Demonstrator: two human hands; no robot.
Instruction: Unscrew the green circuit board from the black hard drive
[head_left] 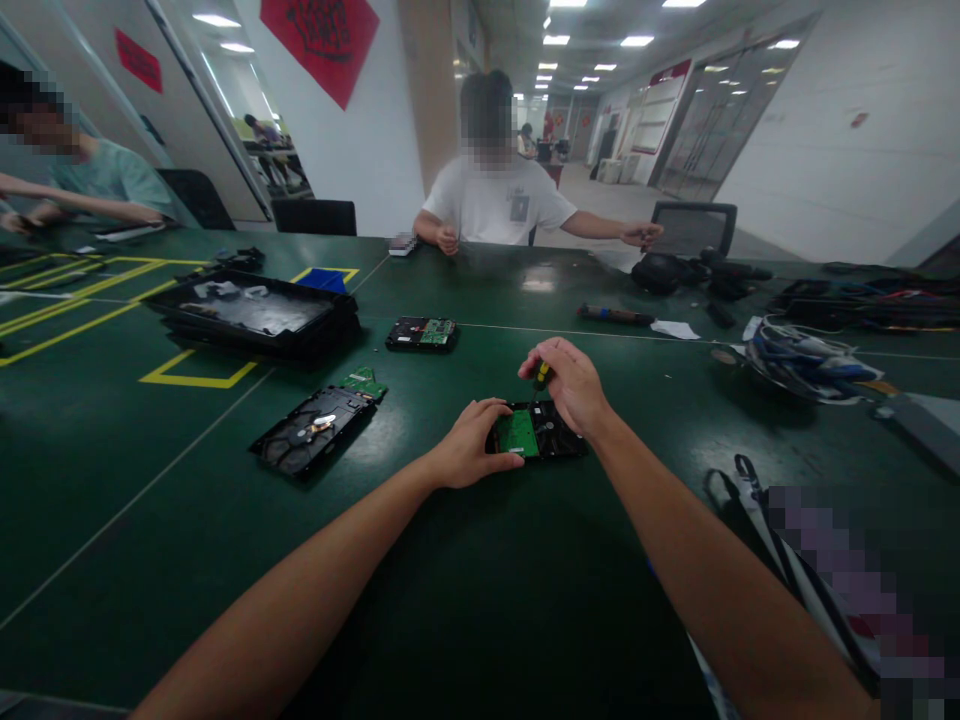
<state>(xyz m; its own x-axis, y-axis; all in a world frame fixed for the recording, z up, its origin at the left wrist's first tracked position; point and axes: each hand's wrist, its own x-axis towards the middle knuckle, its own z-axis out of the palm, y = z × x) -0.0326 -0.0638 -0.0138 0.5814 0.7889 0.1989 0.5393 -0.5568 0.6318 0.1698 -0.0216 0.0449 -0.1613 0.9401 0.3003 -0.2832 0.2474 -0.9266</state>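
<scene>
A hard drive (pixel 559 432) with a green circuit board (pixel 517 432) lies flat on the green table in front of me. My left hand (pixel 474 445) grips its left end, thumb along the near edge and fingers over the far edge. In my right hand (pixel 571 385) is a screwdriver (pixel 542 375) with a yellow and black handle, held upright in closed fingers. Its shaft points down at the drive beside the board; the tip is too small to make out. Left of my hands lies another hard drive (pixel 304 435), a green board at its far end. A third hard drive (pixel 422 333) sits farther back.
Stacked black trays (pixel 262 310) stand at the back left near a blue piece (pixel 322 281). Bundled cables (pixel 806 360) and a lanyard (pixel 757 500) lie on the right. A dark cylindrical tool (pixel 615 314) lies beyond my right hand. A person (pixel 499 200) sits opposite, another at far left.
</scene>
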